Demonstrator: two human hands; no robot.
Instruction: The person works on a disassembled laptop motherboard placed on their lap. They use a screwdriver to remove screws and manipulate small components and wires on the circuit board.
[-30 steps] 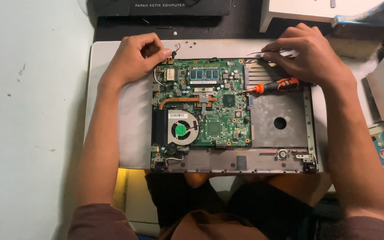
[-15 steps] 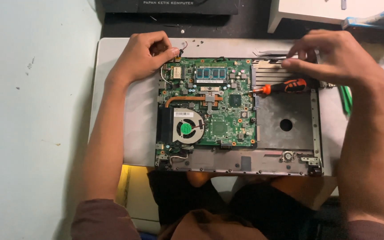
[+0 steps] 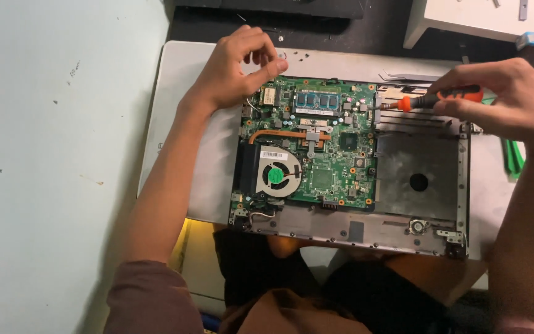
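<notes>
Right hand (image 3: 514, 102) fingers are clamping a screwdriver (image 3: 431, 99), lying level, tip meeting the board (image 3: 316, 142) edge. Left hand (image 3: 236, 68) fingers are curling loosely together at the board's far corner, steadying the opened laptop (image 3: 353, 229) on a white mat (image 3: 180, 93).

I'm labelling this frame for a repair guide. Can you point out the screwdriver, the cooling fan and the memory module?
screwdriver (image 3: 441, 97): head view, on its orange and black handle, held in the right hand (image 3: 514, 102).
cooling fan (image 3: 276, 175): head view, on its green hub.
memory module (image 3: 317, 100): head view, on its row of dark chips.
</notes>
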